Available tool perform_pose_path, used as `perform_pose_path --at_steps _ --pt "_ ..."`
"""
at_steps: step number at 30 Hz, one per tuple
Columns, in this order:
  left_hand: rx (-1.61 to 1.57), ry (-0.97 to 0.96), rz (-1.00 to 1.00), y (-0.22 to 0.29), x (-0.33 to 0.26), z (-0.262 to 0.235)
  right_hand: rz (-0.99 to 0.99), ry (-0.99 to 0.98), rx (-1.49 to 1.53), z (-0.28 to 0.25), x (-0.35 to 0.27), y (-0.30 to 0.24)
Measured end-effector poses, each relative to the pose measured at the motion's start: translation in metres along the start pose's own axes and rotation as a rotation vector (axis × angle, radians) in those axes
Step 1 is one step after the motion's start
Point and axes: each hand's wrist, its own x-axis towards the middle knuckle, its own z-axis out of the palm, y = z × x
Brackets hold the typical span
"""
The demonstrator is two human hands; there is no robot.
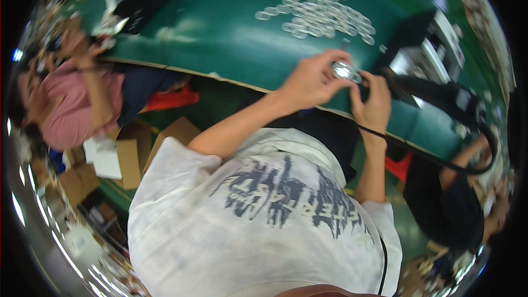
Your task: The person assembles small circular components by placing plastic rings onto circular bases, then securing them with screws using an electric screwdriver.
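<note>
Above the near edge of the green table (220,27), the left hand (312,81) held a shiny round piece (342,70), its thumb and fingers closed about the rim. The right hand (375,99), over the same edge, had thumb and forefinger brought nearly together at the piece's right side, where a smaller bright part (357,77) showed; whether these fingertips gripped that part or merely touched it could not be told.

The piece, clear or silvery under glare, was judged light and stiff, with a smooth surface apt to slip and perhaps to scratch or chip. A thumb-and-finger hold on opposite sides of the rim appeared the soundest, leaving the bright face uncovered.

Farther across the table lay a loose spread of clear rings (324,14), many overlapping. Toward the table's right end stood a black-and-white box (437,49), with a dark, thick cable (440,93) near it; toward its left end, a black box (144,3).

Off the table's near side, a co-worker in a pink shirt (82,102) sat to the left, beside open cardboard boxes (131,157), and a co-worker in black (448,203) to the right.
</note>
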Motion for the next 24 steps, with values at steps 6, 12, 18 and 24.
perform_pose_path --at_steps 6,12,18,24 --pt "-0.028 -0.057 0.007 0.005 0.002 0.0 0.03 0.029 0.082 -0.005 -0.003 0.0" --pt "0.0 -0.07 0.007 0.003 0.002 0.001 0.052 0.027 0.096 -0.006 -0.003 -0.002" --pt "-0.008 -0.052 0.01 0.004 0.003 0.002 0.059 0.021 0.048 -0.005 -0.001 -0.001" --pt "-0.04 -0.054 -0.001 0.004 0.003 0.003 0.162 0.097 0.241 -0.013 0.005 -0.016"
